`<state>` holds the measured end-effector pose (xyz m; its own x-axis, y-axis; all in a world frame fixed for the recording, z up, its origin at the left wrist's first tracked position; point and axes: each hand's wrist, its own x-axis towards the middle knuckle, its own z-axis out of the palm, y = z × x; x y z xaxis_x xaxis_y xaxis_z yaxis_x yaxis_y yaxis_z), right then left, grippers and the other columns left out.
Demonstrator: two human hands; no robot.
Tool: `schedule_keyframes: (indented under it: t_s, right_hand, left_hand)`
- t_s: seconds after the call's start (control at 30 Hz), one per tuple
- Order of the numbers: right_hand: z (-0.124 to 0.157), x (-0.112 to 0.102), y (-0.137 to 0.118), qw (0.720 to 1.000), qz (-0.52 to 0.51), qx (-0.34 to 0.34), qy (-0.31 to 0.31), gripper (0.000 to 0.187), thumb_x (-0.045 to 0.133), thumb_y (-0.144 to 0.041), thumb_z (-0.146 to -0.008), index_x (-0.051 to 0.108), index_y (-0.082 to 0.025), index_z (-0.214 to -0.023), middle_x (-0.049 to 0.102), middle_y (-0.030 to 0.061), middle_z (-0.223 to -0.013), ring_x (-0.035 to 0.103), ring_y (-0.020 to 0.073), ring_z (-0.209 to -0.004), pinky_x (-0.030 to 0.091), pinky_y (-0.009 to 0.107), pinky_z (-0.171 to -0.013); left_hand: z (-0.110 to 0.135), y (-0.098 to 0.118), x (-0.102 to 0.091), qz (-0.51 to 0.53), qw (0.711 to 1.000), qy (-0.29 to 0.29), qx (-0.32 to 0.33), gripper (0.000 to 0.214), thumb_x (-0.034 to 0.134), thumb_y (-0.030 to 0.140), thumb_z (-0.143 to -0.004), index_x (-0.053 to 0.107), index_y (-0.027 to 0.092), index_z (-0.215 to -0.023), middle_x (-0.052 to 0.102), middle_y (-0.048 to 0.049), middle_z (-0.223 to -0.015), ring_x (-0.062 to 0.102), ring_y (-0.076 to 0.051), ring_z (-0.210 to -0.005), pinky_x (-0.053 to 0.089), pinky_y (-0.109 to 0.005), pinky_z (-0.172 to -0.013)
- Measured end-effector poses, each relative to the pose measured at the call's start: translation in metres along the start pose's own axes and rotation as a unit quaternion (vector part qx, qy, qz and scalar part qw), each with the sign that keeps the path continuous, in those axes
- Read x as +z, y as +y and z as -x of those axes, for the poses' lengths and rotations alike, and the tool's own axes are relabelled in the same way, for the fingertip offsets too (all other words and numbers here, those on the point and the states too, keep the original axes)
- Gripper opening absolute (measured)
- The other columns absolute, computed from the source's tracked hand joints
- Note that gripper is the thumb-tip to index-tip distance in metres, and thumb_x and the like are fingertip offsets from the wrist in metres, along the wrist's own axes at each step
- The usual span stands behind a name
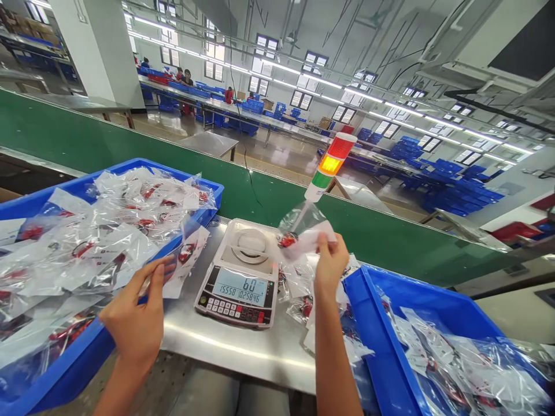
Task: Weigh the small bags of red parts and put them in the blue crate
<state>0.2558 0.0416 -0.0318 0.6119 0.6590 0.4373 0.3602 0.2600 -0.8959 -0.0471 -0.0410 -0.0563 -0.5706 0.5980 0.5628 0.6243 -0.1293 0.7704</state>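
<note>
Head view: scale [240,280] between hands [332,263], blue bins [375,341] either side

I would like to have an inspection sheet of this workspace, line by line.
Surface: metal table, shiny.
Work items: scale reading 60; bagged pieces in left bin and right bin.
Clutter: loose packets between scale and right bin.
Left hand: gripping a packet beside left bin.
Right hand: gripping another packet, held up.
Cables: thin cable hanging beyond the scale.
Surroundings: green barrier, signal light lit amber, people farther back.
</note>
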Motion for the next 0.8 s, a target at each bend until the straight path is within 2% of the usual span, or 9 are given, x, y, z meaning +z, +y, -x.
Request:
schedule_keyframes:
  t_s: [0.1,0.2,0.3,0.37,0.43,0.53,0.7,0.8]
  right_hand:
    - [0.0,-0.041,0.014,0.996,-0.061,0.059,-0.02,0.037,0.07,-0.054,-0.077,0.05,-0.022,-0.075,0.049,-0.0069,-0.065,0.045,0.011,-0.058,0.035,0.023,-0.054]
    - [0.013,-0.068,0.028,0.99,-0.073,0.114,-0.043,0.045,0.075,-0.054,-0.071,0.042,-0.024,-0.068,0.043,-0.0093,-0.059,0.043,0.01,-0.054,0.033,0.021,-0.049]
    - [0.026,-0.08,0.036,0.984,-0.065,0.153,-0.069,0.044,0.076,-0.058,-0.067,0.05,-0.023,-0.074,0.053,-0.0064,-0.062,0.053,0.014,-0.059,0.04,0.023,-0.052]
    - [0.031,-0.086,0.041,0.981,-0.051,0.168,-0.078,0.045,0.075,-0.061,-0.067,0.055,-0.023,-0.078,0.061,-0.0029,-0.067,0.059,0.0174,-0.065,0.045,0.026,-0.055]
    - [0.034,-0.09,0.049,0.977,-0.038,0.186,-0.098,0.047,0.073,-0.065,-0.068,0.058,-0.022,-0.079,0.065,-0.0009,-0.068,0.062,0.0196,-0.066,0.047,0.027,-0.057]
    - [0.036,-0.093,0.064,0.97,-0.004,0.19,-0.153,0.052,0.072,-0.069,-0.066,0.062,-0.021,-0.082,0.066,0.0001,-0.066,0.061,0.0211,-0.064,0.047,0.029,-0.056]
    - [0.04,-0.086,0.092,0.963,0.138,0.115,-0.201,0.051,0.058,-0.073,-0.074,0.056,-0.023,-0.069,0.06,-0.0008,-0.056,0.056,0.0194,-0.056,0.042,0.03,-0.055]
    - [0.042,-0.083,0.106,0.953,0.193,0.092,-0.212,0.048,0.051,-0.07,-0.077,0.059,-0.023,-0.072,0.064,0.0019,-0.06,0.06,0.0227,-0.06,0.045,0.032,-0.06]
  left_hand:
    - [-0.016,0.021,0.022,0.072,0.996,-0.018,0.046,0.032,0.055,0.045,-0.096,0.074,0.02,-0.099,0.079,-0.0037,-0.095,0.076,-0.021,-0.083,0.056,-0.032,-0.081]
    - [-0.031,0.042,0.056,0.111,0.985,-0.053,0.117,0.03,0.052,0.04,-0.098,0.075,0.02,-0.099,0.079,-0.0015,-0.097,0.075,-0.018,-0.088,0.055,-0.029,-0.084]
    - [-0.042,0.059,0.088,0.144,0.966,-0.111,0.184,0.031,0.05,0.037,-0.099,0.076,0.021,-0.099,0.079,0.0,-0.099,0.074,-0.017,-0.089,0.054,-0.026,-0.083]
    - [-0.046,0.065,0.101,0.17,0.952,-0.151,0.204,0.029,0.05,0.034,-0.099,0.076,0.021,-0.097,0.079,0.0004,-0.098,0.074,-0.016,-0.088,0.054,-0.025,-0.082]
    - [-0.046,0.067,0.105,0.185,0.948,-0.167,0.2,0.026,0.051,0.031,-0.098,0.075,0.021,-0.095,0.079,0.0009,-0.096,0.073,-0.015,-0.086,0.053,-0.024,-0.081]
    - [-0.045,0.064,0.102,0.181,0.955,-0.148,0.183,0.022,0.054,0.028,-0.097,0.073,0.021,-0.09,0.078,0.0019,-0.09,0.072,-0.014,-0.082,0.052,-0.023,-0.079]
    - [-0.048,0.067,0.108,0.186,0.959,-0.114,0.183,0.023,0.053,0.029,-0.098,0.073,0.02,-0.09,0.078,0.0012,-0.09,0.072,-0.015,-0.083,0.051,-0.023,-0.08]
    - [-0.048,0.071,0.12,0.202,0.953,-0.128,0.184,0.026,0.051,0.032,-0.099,0.073,0.02,-0.093,0.078,-0.0008,-0.095,0.072,-0.016,-0.088,0.051,-0.024,-0.083]
